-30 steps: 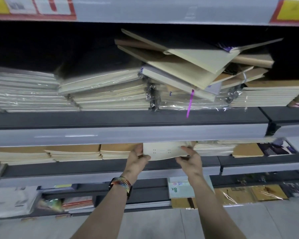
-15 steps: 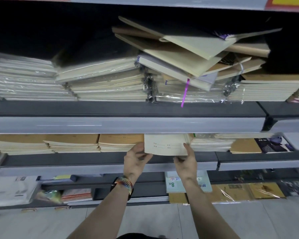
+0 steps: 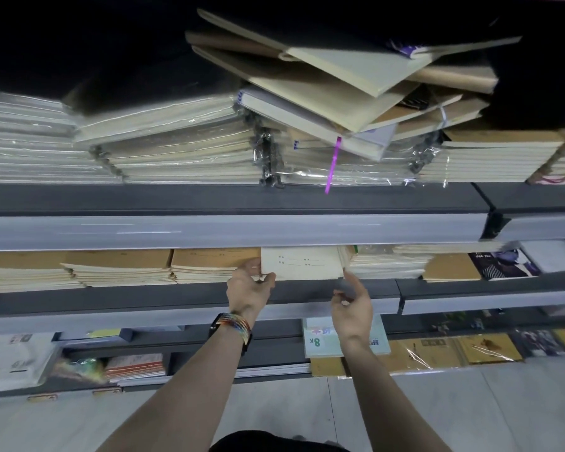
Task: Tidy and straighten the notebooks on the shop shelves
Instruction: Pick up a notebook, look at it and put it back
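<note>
I saw a cream paper-covered notebook [image 3: 302, 263] lying flat on the dark middle shelf [image 3: 177, 296], touching the right side of the stacks of brown kraft-covered notebooks [image 3: 214, 257]. Higher up, a heap of tan and cream notebooks [image 3: 333, 83] lay skewed and overlapping at odd angles.

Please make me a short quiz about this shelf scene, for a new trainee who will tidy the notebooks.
1. True or false: the skewed pile of notebooks lies on the shelf above the pale notebook that the left hand holds.
2. Which wrist wears the multicoloured bracelet? A) left B) right C) both
3. Fill in: the ribbon hanging below the skewed pile is ____.
Key: 1 true; 2 A; 3 purple.
</note>
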Available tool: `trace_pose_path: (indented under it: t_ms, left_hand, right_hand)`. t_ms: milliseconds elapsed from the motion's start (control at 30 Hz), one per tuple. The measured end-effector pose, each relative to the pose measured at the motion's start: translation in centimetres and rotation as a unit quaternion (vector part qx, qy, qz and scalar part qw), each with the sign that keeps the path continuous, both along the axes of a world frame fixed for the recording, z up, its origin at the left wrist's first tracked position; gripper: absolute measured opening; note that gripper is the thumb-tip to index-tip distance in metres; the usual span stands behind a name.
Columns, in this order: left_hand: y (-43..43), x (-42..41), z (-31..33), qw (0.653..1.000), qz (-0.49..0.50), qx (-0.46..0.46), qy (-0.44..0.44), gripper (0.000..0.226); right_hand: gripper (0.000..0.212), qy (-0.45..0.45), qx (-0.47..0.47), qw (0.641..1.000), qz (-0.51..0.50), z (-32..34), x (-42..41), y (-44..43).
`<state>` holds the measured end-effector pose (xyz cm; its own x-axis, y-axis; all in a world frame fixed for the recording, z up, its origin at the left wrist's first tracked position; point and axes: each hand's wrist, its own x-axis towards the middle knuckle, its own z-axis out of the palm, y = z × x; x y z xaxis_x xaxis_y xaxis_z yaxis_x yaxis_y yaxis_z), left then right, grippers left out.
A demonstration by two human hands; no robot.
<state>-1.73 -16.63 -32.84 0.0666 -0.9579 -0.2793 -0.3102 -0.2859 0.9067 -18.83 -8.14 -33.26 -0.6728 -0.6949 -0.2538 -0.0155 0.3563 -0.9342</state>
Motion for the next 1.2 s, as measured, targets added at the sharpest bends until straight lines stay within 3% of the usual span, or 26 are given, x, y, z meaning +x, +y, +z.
trace_pose_path:
  t_ms: [67,200,300,467,567,700,833,967,1133,1200]
  left_hand:
    - [-0.2,-0.1,-0.2,1.0,0.004,-0.009,-0.005,0.031]
    - [-0.4,-0.3,-1.0,0.999,0.03,-0.027,-0.027,0.026]
    - [-0.3,-0.7,-0.1,0.994,0.045,-0.046,-0.086,0.026]
    - [0.0,-1.0,1.6,0.983,0.051,-0.041,-0.172,0.025]
    - [0.3,-1.3,1.8,0.978,0.054,-0.036,-0.199,0.023]
    - [1.4,-1.8,1.7,0.975,0.029,-0.063,-0.21,0.026]
    - [2.1,-1.7,0.7,0.982,0.006,-0.085,-0.168,0.035]
    - [2.2,-1.8,0.2,0.988,0.072,-0.08,-0.11,0.017]
    - [2.3,-2.2,0.5,0.986,0.131,-0.053,-0.086,0.016]
    - [2.3,-2.5,1.0,0.983,0.163,-0.028,-0.074,0.015]
  right_hand:
    - [0.045,0.005,0.015,1.0,-0.005,-0.7,-0.5,0.3]
    - [0.029,-0.122,0.028,0.992,0.009,-0.8,-1.4,-0.1]
    - [0.031,-0.142,0.023,0.989,0.042,0.1,-1.4,-0.7]
    - [0.051,-0.178,0.014,0.982,0.058,1.0,-1.4,-1.6]
    - [0.04,-0.192,0.005,0.981,0.025,1.0,-1.3,-2.0]
    - [0.053,-0.103,0.032,0.993,0.041,0.0,-0.1,-2.4]
    - [0.066,-0.041,0.036,0.997,0.055,-0.3,1.2,-2.4]
    - [0.059,0.0,0.054,0.997,0.058,0.0,1.0,-2.5]
    - [0.048,0.109,0.03,0.993,0.019,1.3,0.5,-2.4]
    - [0.036,0.161,0.002,0.986,0.053,2.2,0.3,-2.8]
